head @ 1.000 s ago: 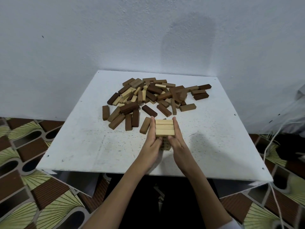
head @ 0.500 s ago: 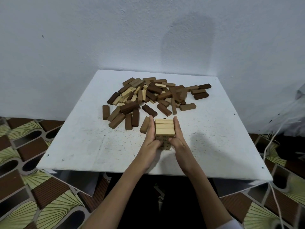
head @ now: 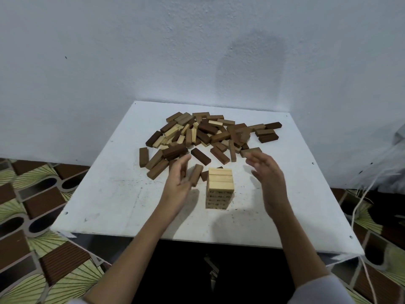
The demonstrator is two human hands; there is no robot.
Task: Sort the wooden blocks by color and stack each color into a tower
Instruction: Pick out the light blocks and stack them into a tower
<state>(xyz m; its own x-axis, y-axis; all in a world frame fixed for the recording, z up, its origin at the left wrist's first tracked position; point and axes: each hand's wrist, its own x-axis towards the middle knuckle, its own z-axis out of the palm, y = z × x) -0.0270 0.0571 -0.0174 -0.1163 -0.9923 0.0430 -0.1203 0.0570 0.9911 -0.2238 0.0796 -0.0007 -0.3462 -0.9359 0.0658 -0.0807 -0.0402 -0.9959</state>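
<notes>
A: Tower?
B: Light tower (head: 220, 188) stands upright on the white table (head: 105, 200), toward its near edge. Top layer is three pale blocks side by side. Nothing touches it.
A: Hands?
B: Left hand (head: 178, 185) is just left of the tower, fingers loose and spread, holding nothing. Right hand (head: 266, 174) is right of the tower, a bit farther off, fingers straight and relaxed, also holding nothing. Both are clear of the tower.
A: Rest of the blocks?
B: Mixed pile (head: 206, 133) lies behind the tower, toward the wall (head: 153, 51): dark, mid-brown and pale blocks jumbled together. Strays lie between pile and tower. One mid-brown block (head: 195, 178) is just left of the tower, beside the left hand's fingers; contact, cannot tell. A dark block (head: 200, 156) lies behind it.
A: Floor?
B: Patterned mat (head: 32, 216) left of the table.
</notes>
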